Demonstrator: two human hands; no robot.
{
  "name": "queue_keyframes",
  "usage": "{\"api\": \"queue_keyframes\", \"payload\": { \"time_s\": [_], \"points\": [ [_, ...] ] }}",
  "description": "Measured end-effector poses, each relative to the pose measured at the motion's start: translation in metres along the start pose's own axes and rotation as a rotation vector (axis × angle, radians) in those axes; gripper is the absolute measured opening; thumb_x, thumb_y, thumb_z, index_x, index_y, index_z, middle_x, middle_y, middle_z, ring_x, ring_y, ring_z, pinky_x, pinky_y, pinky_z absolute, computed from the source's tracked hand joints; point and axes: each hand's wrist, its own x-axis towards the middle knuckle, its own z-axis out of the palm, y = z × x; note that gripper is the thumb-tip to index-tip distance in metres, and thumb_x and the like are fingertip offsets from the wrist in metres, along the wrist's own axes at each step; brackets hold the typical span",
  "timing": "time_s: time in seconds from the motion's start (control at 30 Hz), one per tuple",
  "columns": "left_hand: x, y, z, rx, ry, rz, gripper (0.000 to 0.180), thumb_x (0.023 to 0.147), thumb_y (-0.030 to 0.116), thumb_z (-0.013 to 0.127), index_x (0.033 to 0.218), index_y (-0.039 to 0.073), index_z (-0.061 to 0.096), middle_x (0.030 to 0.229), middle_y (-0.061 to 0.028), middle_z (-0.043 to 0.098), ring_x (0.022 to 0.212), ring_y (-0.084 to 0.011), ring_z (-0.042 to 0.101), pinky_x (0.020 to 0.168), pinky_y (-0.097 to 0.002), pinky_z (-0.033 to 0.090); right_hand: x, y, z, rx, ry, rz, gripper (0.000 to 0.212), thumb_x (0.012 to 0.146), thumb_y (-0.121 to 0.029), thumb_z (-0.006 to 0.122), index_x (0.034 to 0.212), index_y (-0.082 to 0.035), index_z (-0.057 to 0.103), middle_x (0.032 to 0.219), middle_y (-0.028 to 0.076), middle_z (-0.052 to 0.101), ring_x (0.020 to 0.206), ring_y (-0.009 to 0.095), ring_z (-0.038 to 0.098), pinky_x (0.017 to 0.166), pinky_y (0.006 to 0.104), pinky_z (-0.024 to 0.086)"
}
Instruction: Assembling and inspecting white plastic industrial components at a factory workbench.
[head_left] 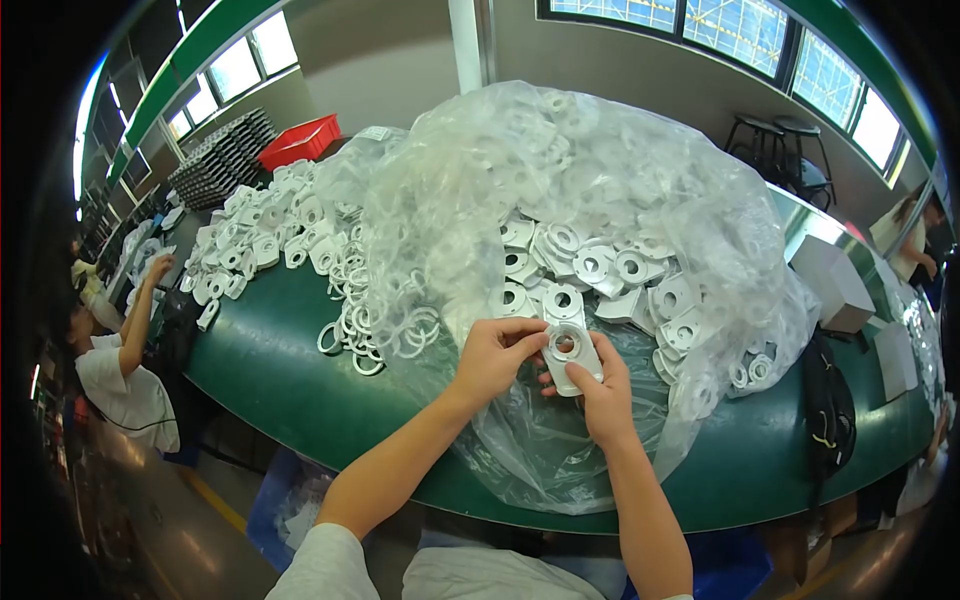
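Both hands meet in front of the open bag, over the table. My right hand (605, 395) grips a white plastic part (572, 382) with a round opening, its thumb lying across the front face. A pale ring-shaped rim surrounds the opening; whether it is a separate ring I cannot tell. My left hand (495, 355) closes thumb and fingers on the part's upper left edge. Right behind the hands, similar white parts (590, 262) spill from a large clear plastic bag (430, 190). Loose white rings (357, 325) lie in a heap to the left.
More white parts (245, 235) are piled left on the green table (290, 330), near a red bin (300, 142) and stacked dark trays (222, 160). A black bag (828, 410) and white box (832, 285) stand right. A blue bin (275, 510) sits below the table edge. Another person (130, 375) works at left.
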Motion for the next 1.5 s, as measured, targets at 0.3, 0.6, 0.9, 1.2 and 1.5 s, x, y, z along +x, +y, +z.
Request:
{"api": "queue_keyframes", "payload": {
  "time_s": [0.3,0.6,0.9,1.2,1.5],
  "points": [
    [-0.007,0.007,0.006,0.074,-0.019,0.064,0.016,0.084,0.002,0.062,0.099,-0.004,0.066,0.083,-0.0064,0.067,0.072,-0.0114,0.062,0.067,-0.0227,0.05,-0.001,0.004,-0.005,-0.044,0.121,0.012,0.027,0.096,-0.021,0.05,0.099,0.004,0.06,0.091,0.01,0.064,0.072,0.017,0.065,0.062,0.0278,0.056],
    [-0.004,0.017,0.002,0.271,-0.089,0.28,0.014,0.08,0.003,0.065,0.092,0.0,0.069,0.079,-0.0072,0.064,0.075,-0.0127,0.06,0.064,-0.0251,0.047,-0.001,0.008,-0.001,-0.208,0.099,-0.173,0.025,0.094,-0.02,0.054,0.091,0.004,0.063,0.081,0.007,0.064,0.062,0.012,0.062,0.054,0.0243,0.052],
    [-0.009,0.006,0.009,0.328,-0.026,0.293,0.011,0.078,0.003,0.068,0.086,-0.003,0.065,0.081,-0.0087,0.065,0.071,-0.0127,0.06,0.063,-0.0248,0.047,-0.008,-0.004,0.003,-0.482,0.193,-0.077,0.031,0.094,-0.02,0.052,0.074,0.003,0.059,0.068,0.007,0.06,0.049,0.011,0.056,0.038,0.0247,0.047],
    [-0.018,0.023,-0.008,0.392,-0.162,0.131,0.019,0.083,0.005,0.065,0.101,-0.001,0.062,0.084,-0.0045,0.066,0.072,-0.0087,0.059,0.06,-0.024,0.048,0.0,0.01,0.01,-0.216,0.146,-0.007,0.041,0.099,-0.033,0.041,0.085,0.0,0.06,0.07,0.008,0.06,0.054,0.013,0.058,0.043,0.0236,0.048],
    [-0.079,0.033,-0.164,0.404,0.546,0.168,0.013,0.086,0.007,0.062,0.097,0.0,0.066,0.078,-0.001,0.065,0.068,-0.0064,0.057,0.063,-0.0213,0.045,-0.006,0.018,0.003,-0.305,-0.012,-0.021,0.044,0.1,-0.035,0.035,0.09,-0.001,0.06,0.082,0.009,0.065,0.072,0.015,0.062,0.059,0.024,0.049]
  ]
}}
